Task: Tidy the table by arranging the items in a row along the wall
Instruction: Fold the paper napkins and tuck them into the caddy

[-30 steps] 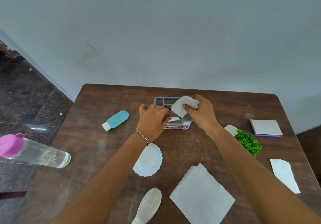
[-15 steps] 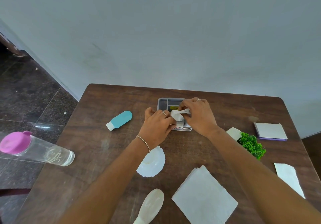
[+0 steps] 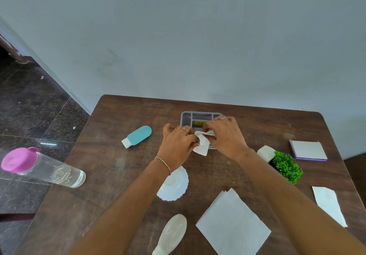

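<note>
Tissue, white and crumpled into a bow-like twist, is pinched from both sides: the left hand grips its left end and the right hand its right end. It hangs over the near edge of a grey compartment tray with a yellow label, which sits on the brown table close to the wall. Whether the tissue touches the tray is hard to tell. A teal bottle lies left of the tray.

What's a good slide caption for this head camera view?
Both hands, left and right, fold a white tissue over a grey tray.
</note>
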Action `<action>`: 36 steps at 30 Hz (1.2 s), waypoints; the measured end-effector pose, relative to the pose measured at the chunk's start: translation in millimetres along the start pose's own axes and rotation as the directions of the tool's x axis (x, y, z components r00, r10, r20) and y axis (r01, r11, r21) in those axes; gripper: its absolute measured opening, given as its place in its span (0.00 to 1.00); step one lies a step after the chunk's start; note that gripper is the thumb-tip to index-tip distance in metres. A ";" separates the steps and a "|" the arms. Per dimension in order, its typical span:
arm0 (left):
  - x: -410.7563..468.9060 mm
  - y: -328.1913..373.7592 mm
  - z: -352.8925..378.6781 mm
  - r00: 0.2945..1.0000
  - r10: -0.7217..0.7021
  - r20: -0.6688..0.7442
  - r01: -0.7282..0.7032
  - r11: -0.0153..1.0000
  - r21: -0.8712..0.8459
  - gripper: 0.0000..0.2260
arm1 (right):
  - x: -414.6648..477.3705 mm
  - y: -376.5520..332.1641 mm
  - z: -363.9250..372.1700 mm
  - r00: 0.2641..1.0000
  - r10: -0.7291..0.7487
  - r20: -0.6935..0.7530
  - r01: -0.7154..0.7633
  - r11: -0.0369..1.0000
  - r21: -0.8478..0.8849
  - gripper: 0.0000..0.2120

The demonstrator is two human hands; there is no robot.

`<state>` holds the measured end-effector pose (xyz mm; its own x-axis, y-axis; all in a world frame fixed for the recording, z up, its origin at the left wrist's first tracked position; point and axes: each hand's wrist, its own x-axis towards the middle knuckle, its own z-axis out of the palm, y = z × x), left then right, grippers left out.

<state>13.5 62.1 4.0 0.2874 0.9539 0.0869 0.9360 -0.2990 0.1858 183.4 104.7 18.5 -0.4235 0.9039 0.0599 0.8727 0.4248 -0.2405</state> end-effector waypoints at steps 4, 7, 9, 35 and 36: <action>-5.7 -5.3 4.3 0.999 -0.001 0.032 0.000 0.999 0.046 0.20 | 1.1 1.2 1.8 1.000 0.003 -0.024 -0.003 1.000 0.003 0.10; -9.5 -7.1 7.2 0.997 -0.015 0.076 0.007 0.995 0.097 0.23 | 1.4 2.6 1.8 1.000 0.014 -0.016 -0.014 1.000 0.022 0.11; -10.2 -7.8 10.2 0.998 -0.029 0.064 0.020 0.992 0.126 0.22 | 1.9 4.0 1.0 1.000 0.028 -0.007 -0.027 0.999 0.045 0.12; -9.3 -4.3 13.1 0.992 -0.054 -0.113 0.059 0.997 0.048 0.06 | -12.8 -0.5 3.6 0.987 -0.087 0.134 0.081 0.996 0.047 0.21; -9.5 -4.3 12.9 0.992 -0.052 -0.117 0.058 0.997 0.047 0.06 | -11.8 -1.3 3.2 0.990 -0.075 0.119 0.068 0.996 0.061 0.21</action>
<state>9.4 54.7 -10.3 0.2127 0.9582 0.1914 0.9596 -0.2418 0.1439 186.5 93.3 15.0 -0.5132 0.8574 -0.0377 0.8257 0.4812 -0.2943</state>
